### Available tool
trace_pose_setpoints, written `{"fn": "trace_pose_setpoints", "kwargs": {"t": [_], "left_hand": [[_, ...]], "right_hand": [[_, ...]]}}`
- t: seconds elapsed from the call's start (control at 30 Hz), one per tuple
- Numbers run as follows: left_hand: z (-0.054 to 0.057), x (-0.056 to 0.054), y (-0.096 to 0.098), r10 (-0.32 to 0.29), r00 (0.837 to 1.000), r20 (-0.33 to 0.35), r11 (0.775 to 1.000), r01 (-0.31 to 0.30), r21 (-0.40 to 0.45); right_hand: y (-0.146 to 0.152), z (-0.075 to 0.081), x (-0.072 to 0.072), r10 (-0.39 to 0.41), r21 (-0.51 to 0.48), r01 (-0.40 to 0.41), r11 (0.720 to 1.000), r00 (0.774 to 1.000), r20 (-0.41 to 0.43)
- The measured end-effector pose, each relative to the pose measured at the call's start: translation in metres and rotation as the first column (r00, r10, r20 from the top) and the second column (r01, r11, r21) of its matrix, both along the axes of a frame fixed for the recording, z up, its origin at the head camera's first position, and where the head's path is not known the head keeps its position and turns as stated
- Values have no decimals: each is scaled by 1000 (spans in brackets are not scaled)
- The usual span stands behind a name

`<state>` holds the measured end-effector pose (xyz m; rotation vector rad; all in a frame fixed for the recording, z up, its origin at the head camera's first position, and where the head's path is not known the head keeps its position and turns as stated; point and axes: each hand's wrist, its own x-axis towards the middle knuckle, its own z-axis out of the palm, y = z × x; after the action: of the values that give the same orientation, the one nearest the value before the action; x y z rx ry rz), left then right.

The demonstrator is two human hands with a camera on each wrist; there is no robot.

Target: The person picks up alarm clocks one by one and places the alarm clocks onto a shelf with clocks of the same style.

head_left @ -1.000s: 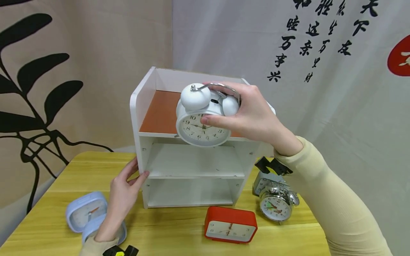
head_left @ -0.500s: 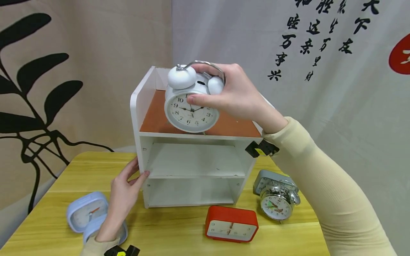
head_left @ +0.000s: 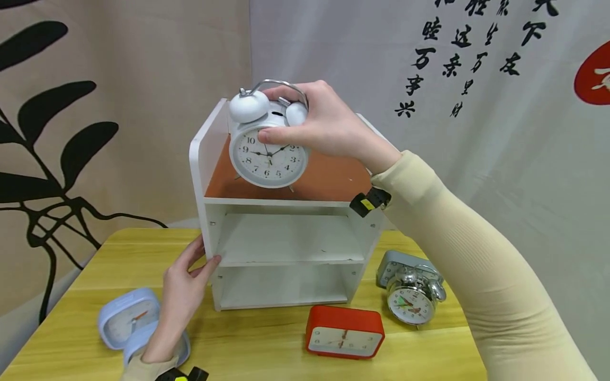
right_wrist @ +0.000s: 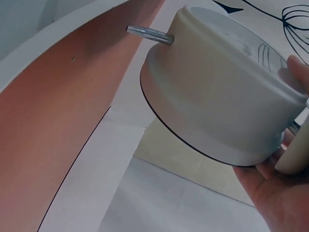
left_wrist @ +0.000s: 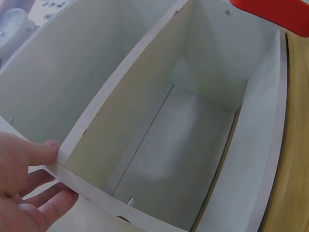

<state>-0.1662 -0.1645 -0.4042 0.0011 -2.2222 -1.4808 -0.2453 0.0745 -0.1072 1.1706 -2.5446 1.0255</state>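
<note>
A white twin-bell alarm clock (head_left: 269, 159) is gripped from above by my right hand (head_left: 316, 121), thumb across the dial and fingers behind, under the metal handle. It overlaps the brown top board (head_left: 333, 177) of a small white shelf unit (head_left: 290, 238) in the head view. In the right wrist view one metal foot of the clock (right_wrist: 212, 92) sticks out towards that board. My left hand (head_left: 186, 291) holds the front edge of the unit's left side panel; the left wrist view has its thumb inside and fingers outside that panel.
Before the unit stands a red rectangular clock (head_left: 345, 333). Right of it are a silver twin-bell clock (head_left: 412, 301) and a grey clock (head_left: 393, 264). A light blue clock (head_left: 131, 317) lies near my left forearm on the wooden table (head_left: 248, 344).
My right hand has carried the white alarm clock up and to the left, from over the unit's front edge to over the left half of the top board. The left hand stays put.
</note>
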Motion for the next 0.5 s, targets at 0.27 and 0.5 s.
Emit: {"fn": "trace_pose_setpoints", "kwargs": {"t": [0.27,0.5], "left_hand": [[-1,-1,0,3,1000,19,1000,-3,-2],[-1,0,-1,0,1000,17,1000,0,-3]], "right_hand": [[-3,2,-12,26,33,-27,999,999,28],[-7,5,-21,47,26,-49,998,998,48]]}}
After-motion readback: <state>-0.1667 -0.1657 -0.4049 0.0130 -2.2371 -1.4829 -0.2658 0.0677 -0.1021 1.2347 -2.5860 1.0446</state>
